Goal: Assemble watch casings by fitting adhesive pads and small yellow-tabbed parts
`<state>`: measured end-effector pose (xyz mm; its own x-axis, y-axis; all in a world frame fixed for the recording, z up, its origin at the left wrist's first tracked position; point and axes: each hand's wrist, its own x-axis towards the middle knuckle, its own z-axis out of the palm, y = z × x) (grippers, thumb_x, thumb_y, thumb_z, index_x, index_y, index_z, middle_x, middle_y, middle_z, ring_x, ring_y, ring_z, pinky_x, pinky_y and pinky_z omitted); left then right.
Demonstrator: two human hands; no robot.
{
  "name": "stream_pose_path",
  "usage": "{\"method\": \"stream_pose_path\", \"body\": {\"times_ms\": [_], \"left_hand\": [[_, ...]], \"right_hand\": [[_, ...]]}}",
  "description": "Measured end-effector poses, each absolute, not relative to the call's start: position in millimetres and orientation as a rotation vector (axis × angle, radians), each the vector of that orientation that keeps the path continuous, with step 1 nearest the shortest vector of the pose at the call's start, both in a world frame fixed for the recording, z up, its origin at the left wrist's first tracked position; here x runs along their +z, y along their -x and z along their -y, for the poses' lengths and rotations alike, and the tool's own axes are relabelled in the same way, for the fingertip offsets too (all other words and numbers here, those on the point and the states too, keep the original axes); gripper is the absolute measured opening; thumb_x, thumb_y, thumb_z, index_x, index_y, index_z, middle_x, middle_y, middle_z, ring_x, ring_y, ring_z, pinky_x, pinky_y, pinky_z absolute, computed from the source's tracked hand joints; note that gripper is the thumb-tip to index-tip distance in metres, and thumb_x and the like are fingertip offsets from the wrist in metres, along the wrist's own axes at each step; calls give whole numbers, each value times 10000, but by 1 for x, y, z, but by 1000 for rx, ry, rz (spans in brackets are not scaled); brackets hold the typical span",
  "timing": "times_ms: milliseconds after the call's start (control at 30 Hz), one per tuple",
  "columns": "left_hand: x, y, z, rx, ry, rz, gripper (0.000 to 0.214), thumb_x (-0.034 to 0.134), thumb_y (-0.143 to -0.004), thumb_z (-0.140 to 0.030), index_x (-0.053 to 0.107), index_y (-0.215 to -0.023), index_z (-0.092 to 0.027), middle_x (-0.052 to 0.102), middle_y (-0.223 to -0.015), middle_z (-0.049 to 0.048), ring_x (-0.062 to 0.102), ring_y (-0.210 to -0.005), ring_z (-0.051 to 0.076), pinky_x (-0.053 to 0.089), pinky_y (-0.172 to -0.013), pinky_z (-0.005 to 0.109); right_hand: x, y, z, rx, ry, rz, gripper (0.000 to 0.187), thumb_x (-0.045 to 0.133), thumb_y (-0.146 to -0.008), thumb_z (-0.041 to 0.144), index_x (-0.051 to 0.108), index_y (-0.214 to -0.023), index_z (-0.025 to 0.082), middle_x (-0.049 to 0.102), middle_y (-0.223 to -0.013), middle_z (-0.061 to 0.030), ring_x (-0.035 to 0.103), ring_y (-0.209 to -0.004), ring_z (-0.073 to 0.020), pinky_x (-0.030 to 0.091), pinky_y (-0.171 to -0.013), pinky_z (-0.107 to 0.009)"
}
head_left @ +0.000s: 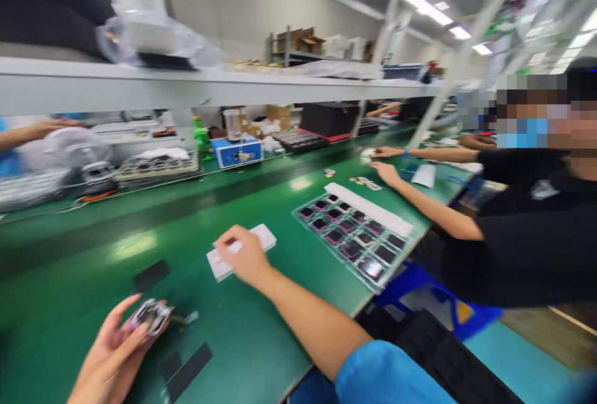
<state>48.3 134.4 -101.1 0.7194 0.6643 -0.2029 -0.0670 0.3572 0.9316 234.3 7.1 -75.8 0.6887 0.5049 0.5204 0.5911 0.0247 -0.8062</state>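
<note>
My left hand [119, 345] is closed round a small watch-like metal case [153, 317], its open inner side facing up. A short thin lead with a pale tip [191, 317] sticks out from the case to the right. Over a flat white box [263, 237] my right hand [245, 255] is closed, thumb and fingertips pinched together at the box's top. Whatever is between those fingertips is too small or hidden to make out. Black flat pads [152, 275] lie beyond the left hand, and a dark strip [189, 371] lies to its right.
A clear tray [342, 248] of square dark screens, with a white strip [368, 208] along it, lies right on the green bench [261, 342]. Small parts [366, 183] lie behind it. A co-worker's arms [433, 205] reach in. A shelf [233, 90] crosses above; a blue box [237, 152] stands below.
</note>
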Motion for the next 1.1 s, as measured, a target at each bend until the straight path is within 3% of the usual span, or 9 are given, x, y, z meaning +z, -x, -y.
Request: {"method": "stream_pose_path", "body": {"times_ms": [133, 333, 467, 567, 767, 967, 1067, 1100], "left_hand": [[-105, -43, -134, 553, -1037, -552, 538, 818, -574, -277, 528, -1028, -267, 697, -935, 32, 661, -849, 191, 546, -742, 238], [-107, -43, -137, 537, -942, -442, 505, 790, -615, -240, 520, -1041, -239, 676, -948, 55, 663, -849, 214, 552, -733, 285], [-108, -40, -137, 466, -955, -376, 501, 775, -634, -224, 496, -1051, -245, 664, -960, 56, 653, -865, 217, 540, -741, 298], [-107, -41, -134, 432, -978, -338, 538, 793, -611, -224, 478, -1047, -253, 661, -933, 41, 646, -806, 185, 528, -708, 269], [-104, -43, -129, 409, -1021, -317, 581, 806, -591, -203, 442, -1040, -259, 648, -898, 17, 633, -754, 160, 501, -685, 246], [-108, -45, -130, 439, -1052, -295, 541, 781, -621, -154, 431, -1023, -242, 646, -888, 24, 611, -751, 134, 486, -684, 226], [-108, -46, -131, 442, -1031, -301, 548, 784, -627, -189, 437, -1047, -251, 644, -893, 18, 614, -745, 131, 499, -685, 229], [-107, -46, -132, 443, -1022, -304, 553, 787, -624, -202, 442, -1052, -256, 644, -902, 17, 618, -754, 135, 505, -689, 233]], "right_hand": [[-73, -260, -1, -43, 1727, 904, 120, 540, -810, 184, 644, -870, 184, 686, -878, -28, 617, -795, -138, 475, -763, -258], [-80, -259, -3, 34, 1838, 1062, 146, 570, -757, 124, 655, -652, 179, 682, -783, -57, 598, -815, -202, 426, -831, -371], [-82, -211, -11, 245, 1706, 1158, 73, 606, -760, 184, 669, -792, 201, 689, -842, -12, 616, -820, -154, 453, -787, -284], [-86, -177, -15, 350, 1600, 1168, 72, 597, -762, 185, 664, -786, 197, 691, -792, 12, 629, -754, -127, 461, -739, -240], [-97, -166, -17, 256, 1636, 1174, 60, 595, -746, 168, 638, -712, 193, 683, -732, 4, 619, -698, -133, 454, -681, -245], [-105, -171, -19, -22, 1622, 1468, 114, 543, -796, 136, 586, -712, 200, 652, -744, -15, 576, -770, -153, 385, -913, -375], [-107, -170, -21, 253, 1552, 1258, 42, 577, -796, 197, 564, -836, 201, 628, -869, -38, 571, -869, -164, 437, -852, -360], [-109, -170, -22, 421, 1481, 1144, 152, 622, -767, 226, 542, -894, 203, 615, -924, -42, 575, -891, -161, 460, -819, -342]]}}
